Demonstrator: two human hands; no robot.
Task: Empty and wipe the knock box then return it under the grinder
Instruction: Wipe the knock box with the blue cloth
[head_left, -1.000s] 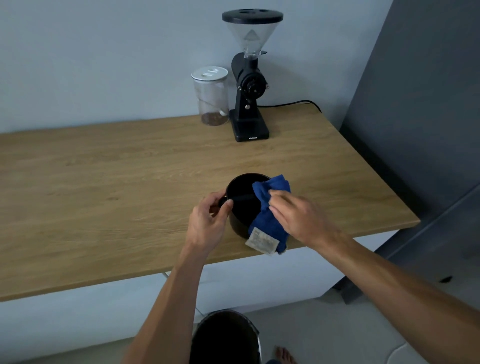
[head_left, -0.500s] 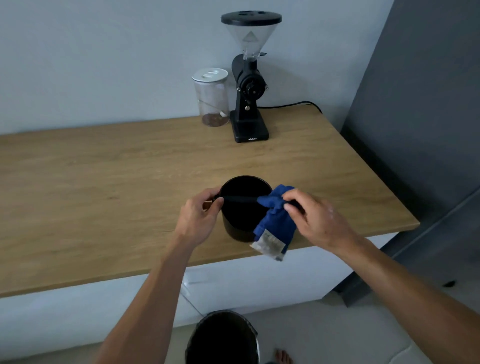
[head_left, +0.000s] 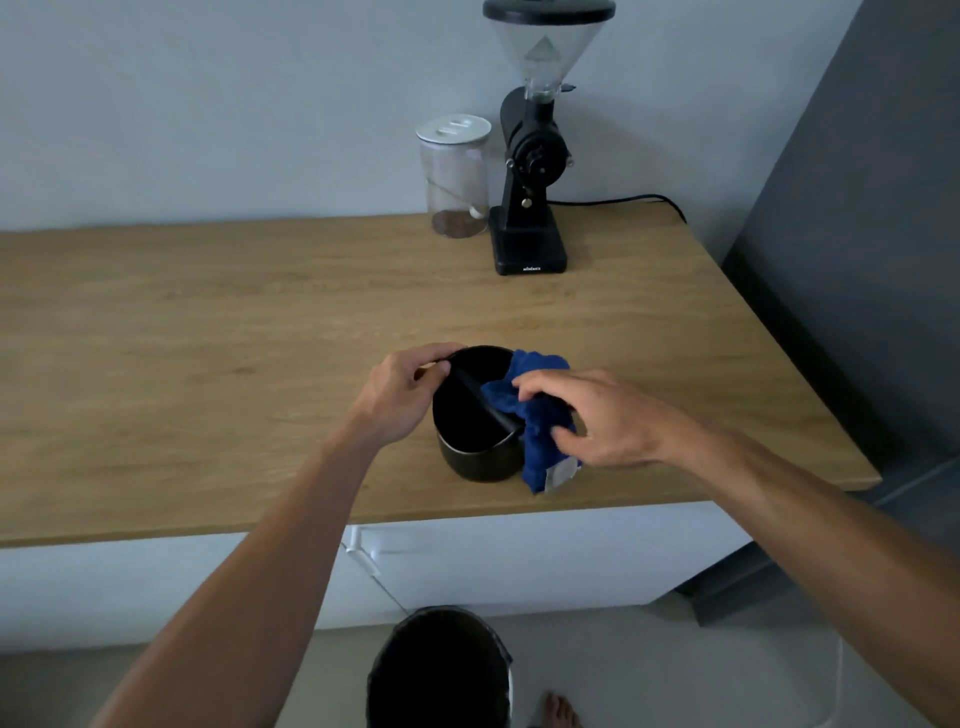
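The black round knock box (head_left: 478, 457) stands upright near the front edge of the wooden counter (head_left: 208, 364), its knock bar running across the opening. My left hand (head_left: 402, 395) grips its left rim. My right hand (head_left: 597, 415) presses a blue cloth (head_left: 540, 436) over the box's right rim; the cloth hangs down the outer wall with a white label at its bottom. The black coffee grinder (head_left: 530, 171) stands at the back of the counter, with bare counter on its base plate.
A clear jar with a white lid (head_left: 457, 182) holding some brown grounds stands left of the grinder. The grinder's cable (head_left: 623, 200) runs right along the wall. A dark bin (head_left: 441, 670) sits on the floor below the counter edge. A grey cabinet (head_left: 857, 208) borders the right.
The knock box has turned, so its bar now runs diagonally. My right hand with the cloth has shifted further over the right rim and outer wall. My left hand has moved up along the left rim.
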